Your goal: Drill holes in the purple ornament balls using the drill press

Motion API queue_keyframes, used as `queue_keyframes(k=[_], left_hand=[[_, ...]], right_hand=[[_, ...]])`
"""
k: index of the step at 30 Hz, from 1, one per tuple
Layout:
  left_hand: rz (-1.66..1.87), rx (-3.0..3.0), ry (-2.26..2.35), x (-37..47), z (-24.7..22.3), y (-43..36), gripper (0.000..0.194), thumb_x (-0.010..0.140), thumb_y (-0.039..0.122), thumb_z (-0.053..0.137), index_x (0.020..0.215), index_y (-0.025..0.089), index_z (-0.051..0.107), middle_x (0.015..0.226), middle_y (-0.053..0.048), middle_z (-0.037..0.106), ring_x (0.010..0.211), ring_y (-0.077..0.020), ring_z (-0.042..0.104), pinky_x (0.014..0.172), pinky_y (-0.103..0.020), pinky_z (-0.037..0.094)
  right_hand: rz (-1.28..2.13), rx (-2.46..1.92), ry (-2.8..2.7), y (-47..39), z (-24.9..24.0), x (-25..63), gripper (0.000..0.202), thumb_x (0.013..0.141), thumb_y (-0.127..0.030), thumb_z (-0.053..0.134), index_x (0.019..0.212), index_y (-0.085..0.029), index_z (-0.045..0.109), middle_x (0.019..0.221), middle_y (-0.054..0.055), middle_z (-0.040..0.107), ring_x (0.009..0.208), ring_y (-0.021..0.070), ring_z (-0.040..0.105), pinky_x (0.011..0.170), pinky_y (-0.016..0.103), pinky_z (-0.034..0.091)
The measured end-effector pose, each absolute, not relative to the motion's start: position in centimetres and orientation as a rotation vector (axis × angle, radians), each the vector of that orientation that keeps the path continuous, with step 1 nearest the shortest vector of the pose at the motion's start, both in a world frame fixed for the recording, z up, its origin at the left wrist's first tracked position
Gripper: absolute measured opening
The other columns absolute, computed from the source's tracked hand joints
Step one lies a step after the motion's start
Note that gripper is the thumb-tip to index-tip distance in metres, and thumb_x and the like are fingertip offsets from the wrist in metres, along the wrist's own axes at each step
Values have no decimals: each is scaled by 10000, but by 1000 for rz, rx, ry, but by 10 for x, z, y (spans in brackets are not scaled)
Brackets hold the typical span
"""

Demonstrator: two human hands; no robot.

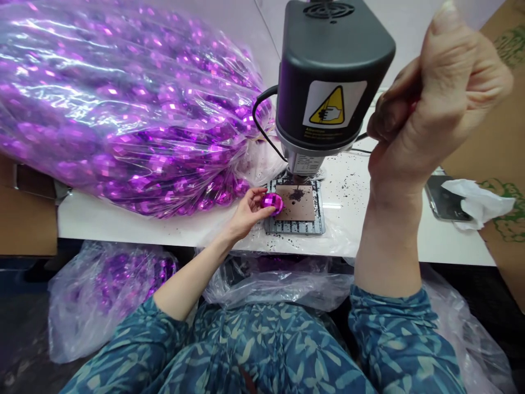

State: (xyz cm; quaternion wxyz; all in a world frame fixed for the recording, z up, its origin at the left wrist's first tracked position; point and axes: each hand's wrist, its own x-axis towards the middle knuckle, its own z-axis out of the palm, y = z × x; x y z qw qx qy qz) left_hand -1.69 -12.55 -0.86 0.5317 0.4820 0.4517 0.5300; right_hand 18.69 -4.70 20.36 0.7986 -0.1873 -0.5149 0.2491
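Observation:
My left hand (248,212) pinches a shiny purple faceted ball (272,203) between thumb and fingers, at the left edge of a small brown board (301,210). The board lies on the slotted metal base (318,227) of a bench drill press (328,71) and has a small dark hole and a pile of dark shavings on it. Raised at the right side of the machine, my right hand (441,93) is closed around something, probably the press's lever; only a bit of red shows between the fingers.
A large clear bag of purple faceted balls (135,120) fills the left of the white table (164,232). Dark shavings litter the tabletop. At the right lie a phone (441,200) and crumpled tissue (478,202) beside a cardboard box (488,137). Another plastic bag (106,290) hangs below the edge.

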Motion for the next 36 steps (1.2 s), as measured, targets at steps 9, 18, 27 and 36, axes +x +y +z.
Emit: queue_keyframes(k=[9, 18, 27, 36], left_hand=[[1188, 1521, 1116, 1, -22, -81, 680, 750, 521, 912, 1294, 178, 694, 1247, -126, 770, 1138, -285, 738, 1041, -462, 584], [1143, 1829, 1267, 22, -15, -88, 568, 786, 278, 898, 1268, 172, 617, 1224, -108, 732, 1098, -250, 728, 985, -415, 608], [1234, 1669, 1150, 35, -35, -92, 597, 800, 313, 888, 1303, 189, 590, 1287, -124, 731, 1181, -266, 724, 1052, -442, 587], [1230, 1648, 1139, 33, -32, -92, 621, 803, 437, 893, 1284, 189, 588, 1279, -141, 727, 1213, -295, 712, 1067, -460, 572]], right_hand=[[565, -427, -1103, -51, 204, 187, 445, 624, -534, 718, 473, -193, 476, 367, -96, 391, 312, 39, 293, 371, 275, 150], [546, -393, -1112, -49, 200, 188, 462, 941, -73, 541, 505, -208, 469, 397, -84, 415, 323, 48, 298, 380, 267, 142], [501, -420, -1131, -53, 198, 187, 452, 699, -511, 704, 499, -184, 463, 394, -98, 403, 330, 16, 310, 386, 236, 205], [308, -375, -1103, -72, 163, 190, 549, 890, -439, 668, 471, -168, 439, 415, -71, 386, 352, 16, 329, 406, 248, 232]])
